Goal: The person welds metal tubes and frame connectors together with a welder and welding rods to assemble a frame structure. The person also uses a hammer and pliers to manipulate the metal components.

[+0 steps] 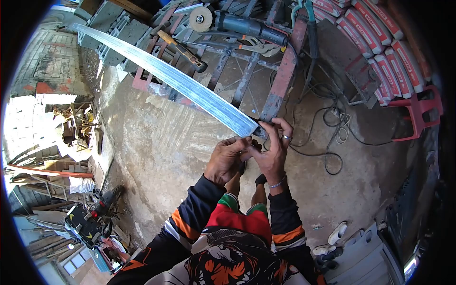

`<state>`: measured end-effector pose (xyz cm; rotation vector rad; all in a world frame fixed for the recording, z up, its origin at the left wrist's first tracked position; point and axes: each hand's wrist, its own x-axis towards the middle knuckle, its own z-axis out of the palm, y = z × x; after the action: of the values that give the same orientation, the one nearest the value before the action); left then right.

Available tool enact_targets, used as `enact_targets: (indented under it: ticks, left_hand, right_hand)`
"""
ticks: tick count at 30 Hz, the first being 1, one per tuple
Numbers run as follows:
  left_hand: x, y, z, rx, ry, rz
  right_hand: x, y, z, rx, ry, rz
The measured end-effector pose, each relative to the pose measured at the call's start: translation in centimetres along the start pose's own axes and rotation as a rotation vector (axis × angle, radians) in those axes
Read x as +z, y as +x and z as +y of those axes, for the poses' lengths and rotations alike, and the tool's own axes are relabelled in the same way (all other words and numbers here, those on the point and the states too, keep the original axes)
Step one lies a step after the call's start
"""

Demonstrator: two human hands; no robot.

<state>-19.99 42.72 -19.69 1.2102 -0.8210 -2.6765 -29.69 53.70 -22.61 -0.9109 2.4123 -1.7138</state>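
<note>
A long, silvery metal bar [175, 84] runs from the upper left to my hands and looks curved through this wide lens. My left hand [227, 159] is closed at its near end, thumb and fingers pinched together at the lower corner. Beside it, my right hand [273, 152], with a ring and a bracelet, curls its thumb and fingers around the same end. A small dark part [260, 131] shows at the bar's tip by my right fingers. Further along, the bar overlaps a rusty metal frame [285, 71] in this view.
On the frame lie an angle grinder [247, 26], a hammer [183, 51] and locking pliers [259, 46]. Stacked sacks [380, 59] and a red plastic stool [418, 114] stand right. Cables [327, 142] loop over the concrete floor. A motorcycle [90, 218] is at lower left.
</note>
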Motion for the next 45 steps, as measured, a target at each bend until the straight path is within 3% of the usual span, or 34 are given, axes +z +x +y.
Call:
enact_targets:
  ticks: [11, 17, 22, 31, 36, 38, 40, 42, 44, 45]
  left_hand:
    - [0.5, -0.5, -0.4, 0.03, -0.064, 0.045]
    - [0.7, -0.6, -1.0, 0.053, -0.11, 0.083]
    - [0.1, -0.2, -1.8, 0.104, -0.193, 0.036]
    - [0.6, -0.2, -1.8, 0.122, -0.232, 0.02]
    - [0.4, 0.2, -2.2, 0.085, -0.262, 0.034]
    - [0.7, 0.0, -2.0, 0.083, -0.264, 0.045]
    - [1.2, -0.2, -1.3, 0.07, -0.267, 0.034]
    - [0.7, 0.0, -1.8, 0.088, -0.277, 0.026]
    - [0.4, -0.3, -2.0, 0.074, -0.243, 0.044]
    - [0.5, 0.0, -2.1, 0.083, -0.233, 0.046]
  right_hand:
    - [-2.9, 1.4, -1.1, 0.05, 0.081, -0.238]
    - [-4.6, 1.5, -0.3, 0.005, 0.053, -0.225]
    - [-5.8, 3.2, 0.0, 0.024, 0.063, -0.074]
    - [-1.1, 17.3, -7.0, -0.262, -0.037, -0.042]
    - [-0.6, 22.4, -7.8, -0.187, -0.09, 0.076]
    - [-1.9, 24.0, -5.3, -0.131, -0.14, 0.261]
    - [-4.0, 26.4, 1.0, -0.031, -0.277, 0.447]
    - [-4.7, 29.0, 8.7, -0.05, -0.446, 0.507]
    - [-4.4, 30.6, 12.6, -0.043, -0.444, 0.36]
    - [-4.6, 31.5, 13.4, 0.056, -0.367, 0.152]
